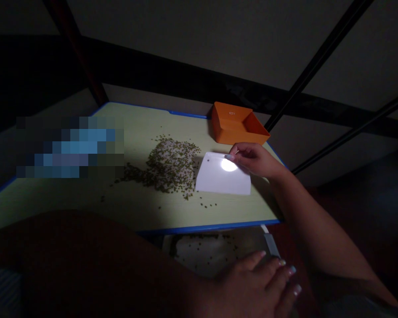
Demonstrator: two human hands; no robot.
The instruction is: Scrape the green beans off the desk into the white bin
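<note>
My right hand (254, 160) pinches the upper edge of a white scraper (223, 182) with thumb and fingers. The scraper is a flat, trapezoid sheet with a bright glare spot, and one small dark speck shows on it. Just left of it lies a spread pile of small green beans mixed with whitish grains (172, 165). Its lower edge is close to a few loose beans. My left hand (252, 285) is low in the view, palm down, fingers spread and holding nothing. It is in front of a whitish container (199, 254) below the table edge, partly hiding it.
An orange open box (235, 134) stands at the back right of the pale yellow-green tabletop (132, 123), which has a blue rim. A blurred blue patch (82, 145) covers the left side. Dark panelled walls stand behind. Dark specks lie in the container below.
</note>
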